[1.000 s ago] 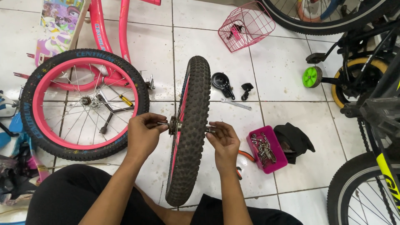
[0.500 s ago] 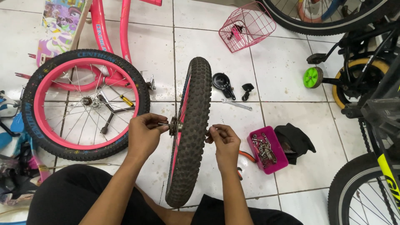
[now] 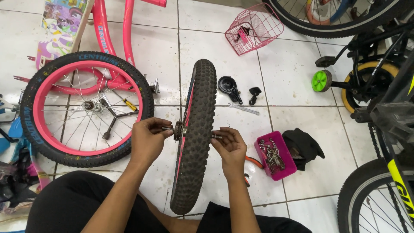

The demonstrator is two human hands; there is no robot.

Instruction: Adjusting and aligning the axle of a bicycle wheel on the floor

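- White floor tiles (image 3: 297, 77) with dark grout lines are seen across the whole view; the glazed surface is scuffed and lightly soiled, and all the work is laid out directly on this floor.
- A knobby black bicycle wheel (image 3: 196, 133) is held upright on the floor at the centre, edge-on to the camera, between the person's knees.
- The left hand (image 3: 148, 140) is closed on the axle end (image 3: 169, 128) that sticks out of the hub on the wheel's left side, pinched between thumb and fingertips.
- The right hand (image 3: 230, 149) is closed in the same way on the opposite axle end (image 3: 217, 136) on the wheel's right side.
- A pink children's bicycle (image 3: 86, 103) is laid flat to the left, its pink-rimmed wheel ringed by a black tyre with blue lettering.
- A flat printed package (image 3: 60, 26) in many bright colours is leaned at the top left, beside the pink frame.
- A small pink rectangular tray (image 3: 261, 151) filled with metal nuts and bolts is set just right of the right hand, with a black cloth (image 3: 308, 146) beside it.
- A spanner (image 3: 243, 108) and a black bell-like part (image 3: 228, 86) are laid on the tiles beyond the wheel.
- A pink wire basket (image 3: 254, 28) is placed at the top, near a large black tyre.
- A green stabiliser wheel (image 3: 321, 80) and dark bicycles with yellow marks are parked at the right.
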